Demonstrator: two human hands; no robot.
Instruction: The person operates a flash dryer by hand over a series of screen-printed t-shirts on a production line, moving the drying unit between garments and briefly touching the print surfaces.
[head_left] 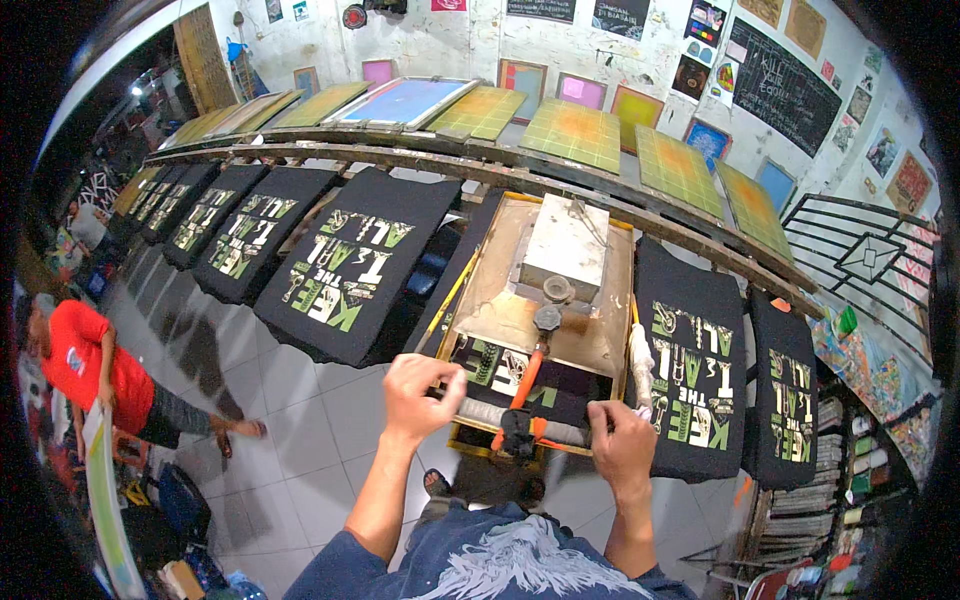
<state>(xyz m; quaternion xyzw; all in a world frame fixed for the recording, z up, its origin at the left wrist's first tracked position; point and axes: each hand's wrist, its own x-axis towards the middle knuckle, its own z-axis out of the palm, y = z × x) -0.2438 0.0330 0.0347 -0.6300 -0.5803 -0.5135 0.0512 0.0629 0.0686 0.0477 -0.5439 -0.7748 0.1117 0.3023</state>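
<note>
Left hand: fingers curled, thumb forward, at the near-left corner of the frame; whether this hand (pixel 422 395) grasps the edge or is released, I cannot tell.
Right hand: bent fingers by the near-right corner; this hand's (pixel 622 445) grip is likewise unclear.
Yellow-edged frame: rectangular, in front of the person, over a printed black shirt; a smooth tan panel (pixel 490 285) carries a boxy pale metal housing (pixel 566 240).
Near bar: rounded, grey-wrapped (pixel 568 433), with a bulky black fitting (pixel 518 432) and orange tube (pixel 528 378).
Shirts: soft, flat black cloth with blocky green-and-cream prints, left (pixel 360 260) and right (pixel 690 350).
Room: right shirt close beside the frame; wider gap leftward, over smooth floor tiles (pixel 330 430).
</note>
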